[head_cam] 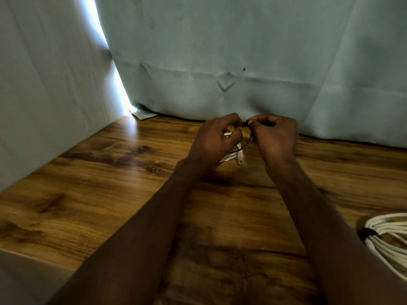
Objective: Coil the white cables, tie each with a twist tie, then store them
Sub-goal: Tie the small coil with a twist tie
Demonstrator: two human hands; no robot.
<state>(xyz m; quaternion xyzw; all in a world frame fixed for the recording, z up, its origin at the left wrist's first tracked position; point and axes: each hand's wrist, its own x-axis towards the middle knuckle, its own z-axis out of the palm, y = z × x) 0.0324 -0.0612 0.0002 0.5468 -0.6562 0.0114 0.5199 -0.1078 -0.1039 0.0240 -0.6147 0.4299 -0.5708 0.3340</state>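
Note:
My left hand (217, 137) grips a small coil of white cable (230, 157) held just above the wooden table (110, 183); a clear plug end (240, 158) hangs below the hand. My right hand (274, 135) pinches a thin black twist tie (245, 144), whose strand loops down from the fingertips toward the coil. Both hands meet near the table's far edge, and the fingers hide most of the coil. A second white cable coil (389, 238), bound by a black tie (371, 233), lies on the table at the right edge.
Pale green curtains (220, 62) hang along the table's far and left sides, with a bright gap of light between them at the back left. A grey surface (22, 278) shows at the bottom left corner.

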